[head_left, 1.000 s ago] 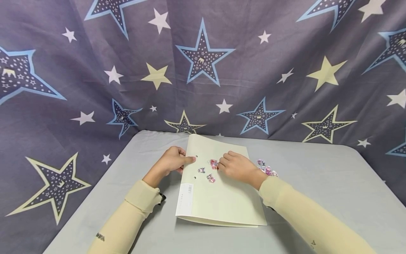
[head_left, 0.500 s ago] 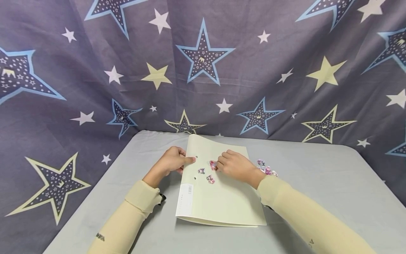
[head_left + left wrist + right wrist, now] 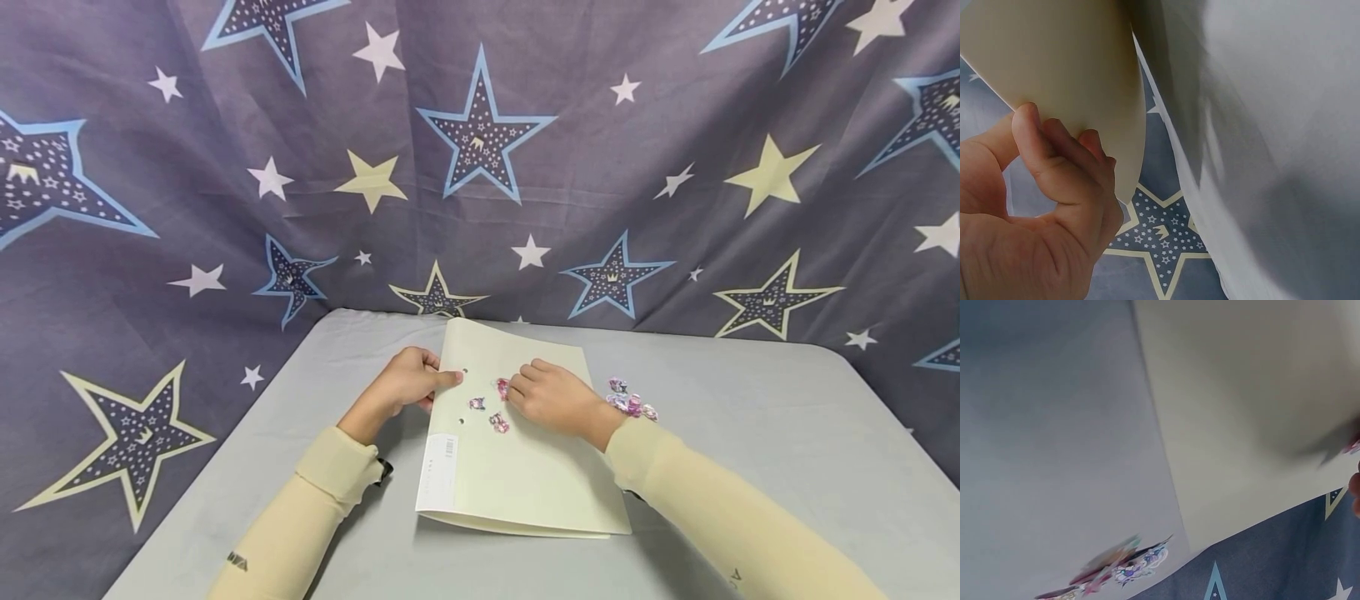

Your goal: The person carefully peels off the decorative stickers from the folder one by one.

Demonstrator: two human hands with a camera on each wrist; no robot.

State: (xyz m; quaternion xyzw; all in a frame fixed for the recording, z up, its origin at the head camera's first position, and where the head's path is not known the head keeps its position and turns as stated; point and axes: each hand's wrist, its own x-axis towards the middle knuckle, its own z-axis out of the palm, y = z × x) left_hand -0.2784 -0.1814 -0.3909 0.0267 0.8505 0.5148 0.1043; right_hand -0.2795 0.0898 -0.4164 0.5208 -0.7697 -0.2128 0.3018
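On the table lies a cream folder (image 3: 536, 492), its left edge raised. My left hand (image 3: 408, 377) pinches that edge, thumb on the cover; in the left wrist view the fingers (image 3: 1060, 162) are against the underside. My right hand (image 3: 555, 396) is over the middle of the cover with fingers curled, and it pinches a pink sticker (image 3: 502, 388) that pokes out at its fingertips. Two more cartoon stickers are on the cover: a small purple one (image 3: 477, 403) and a pink one (image 3: 499, 423). The right wrist view catches only a bit of the fingertips at its edge.
A small pile of shiny stickers (image 3: 633, 405) lies on the grey tablecloth (image 3: 750, 417), right of the folder. A white barcode label (image 3: 438, 471) is at the folder's lower left, and a star-patterned curtain (image 3: 480, 250) hangs behind the table.
My right hand has shifted slightly left on the cover, and less of the pink sticker shows beside its fingertips. The left hand and the folder have stayed in place.
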